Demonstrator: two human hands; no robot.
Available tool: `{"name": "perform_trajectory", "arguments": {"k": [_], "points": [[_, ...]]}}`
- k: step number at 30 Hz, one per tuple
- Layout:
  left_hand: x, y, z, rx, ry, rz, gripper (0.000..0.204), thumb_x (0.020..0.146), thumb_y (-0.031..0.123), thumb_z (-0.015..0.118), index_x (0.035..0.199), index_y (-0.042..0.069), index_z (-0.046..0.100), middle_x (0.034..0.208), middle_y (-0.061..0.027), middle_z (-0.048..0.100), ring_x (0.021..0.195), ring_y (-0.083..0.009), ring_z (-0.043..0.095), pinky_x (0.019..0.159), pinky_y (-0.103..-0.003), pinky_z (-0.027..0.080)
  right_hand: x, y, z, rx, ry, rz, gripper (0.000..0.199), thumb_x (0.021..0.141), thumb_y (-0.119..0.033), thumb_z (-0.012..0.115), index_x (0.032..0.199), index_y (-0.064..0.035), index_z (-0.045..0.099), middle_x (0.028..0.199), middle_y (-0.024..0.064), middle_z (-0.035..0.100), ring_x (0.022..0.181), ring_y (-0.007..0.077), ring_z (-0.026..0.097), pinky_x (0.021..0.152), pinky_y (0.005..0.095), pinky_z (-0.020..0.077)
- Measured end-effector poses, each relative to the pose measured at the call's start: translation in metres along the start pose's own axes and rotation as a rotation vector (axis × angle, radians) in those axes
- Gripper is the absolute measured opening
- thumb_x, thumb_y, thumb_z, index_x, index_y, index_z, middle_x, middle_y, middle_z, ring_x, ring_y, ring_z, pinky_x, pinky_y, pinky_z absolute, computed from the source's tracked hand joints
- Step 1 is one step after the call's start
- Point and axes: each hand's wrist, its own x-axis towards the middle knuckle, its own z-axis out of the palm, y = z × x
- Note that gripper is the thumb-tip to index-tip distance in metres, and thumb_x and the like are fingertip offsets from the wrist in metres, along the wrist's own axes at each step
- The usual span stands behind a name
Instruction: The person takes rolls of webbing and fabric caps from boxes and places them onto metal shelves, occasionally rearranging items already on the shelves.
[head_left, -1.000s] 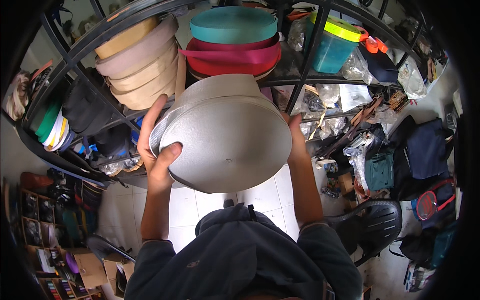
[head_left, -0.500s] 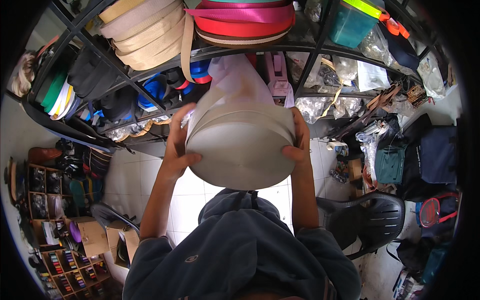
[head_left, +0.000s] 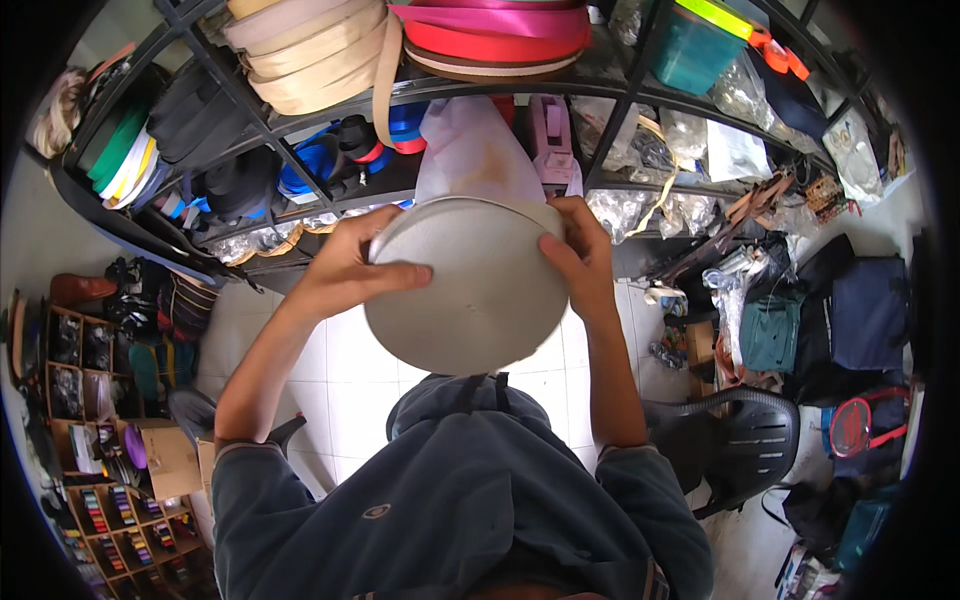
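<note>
Between my two hands is a large grey roll of webbing (head_left: pixel 470 290), wound flat into a disc, held in front of my chest. My left hand (head_left: pixel 365 262) grips its left rim, thumb lying across the flat face and fingers behind. On the right rim, my right hand (head_left: pixel 582 250) closes round the edge, thumb pressed on the face. A white plastic bag (head_left: pixel 478 150) rises behind the roll from the shelf; the roll covers its lower part.
Ahead is a black shelf rack (head_left: pixel 420 92) with beige webbing rolls (head_left: pixel 310 60), pink and red rolls (head_left: pixel 495 35) and a pink tape dispenser (head_left: pixel 552 140). A black plastic chair (head_left: pixel 745 440) stands at right. Thread spools (head_left: pixel 130 515) and a cardboard box (head_left: pixel 170 460) are at left.
The roll has tilted and come slightly left, showing more of its flat face. My left elbow has swung outward, and that thumb reaches farther over the face.
</note>
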Motion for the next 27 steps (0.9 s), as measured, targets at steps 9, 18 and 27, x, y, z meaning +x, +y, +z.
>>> {"name": "perform_trajectory", "arguments": {"k": [9, 18, 27], "points": [[-0.007, 0.025, -0.002, 0.125, 0.05, 0.157, 0.039, 0.069, 0.008, 0.078, 0.101, -0.003, 0.061, 0.092, -0.0055, 0.062, 0.086, -0.0112, 0.058, 0.077, -0.026, 0.045, -0.011, 0.015, -0.024, -0.4, -0.115, -0.152, 0.042, 0.084, -0.034, 0.063, 0.109, -0.0018, 0.055, 0.068, 0.003, 0.048, 0.063, 0.0107, 0.045, 0.058, 0.0249, 0.0362], [0.011, 0.021, 0.017, 0.034, 0.322, 0.274, 0.036, 0.077, 0.014, 0.074, 0.104, -0.004, 0.058, 0.091, -0.0083, 0.064, 0.082, -0.0116, 0.058, 0.075, -0.025, 0.046, -0.034, 0.085, 0.024, 0.18, 0.233, 0.007, 0.05, 0.097, -0.044, 0.041, 0.122, -0.0017, 0.047, 0.104, 0.0075, 0.055, 0.095, 0.0171, 0.052, 0.084, 0.0301, 0.0409], [0.02, -0.024, 0.07, -0.09, 0.71, 0.458, 0.037, 0.078, 0.014, 0.073, 0.103, -0.002, 0.051, 0.102, -0.0097, 0.056, 0.09, -0.0126, 0.053, 0.078, -0.026, 0.043, -0.007, 0.083, 0.049, 0.467, 0.437, 0.002, 0.05, 0.095, -0.039, 0.049, 0.128, -0.0014, 0.042, 0.116, 0.0111, 0.053, 0.106, 0.0225, 0.053, 0.089, 0.0347, 0.0442]]}}
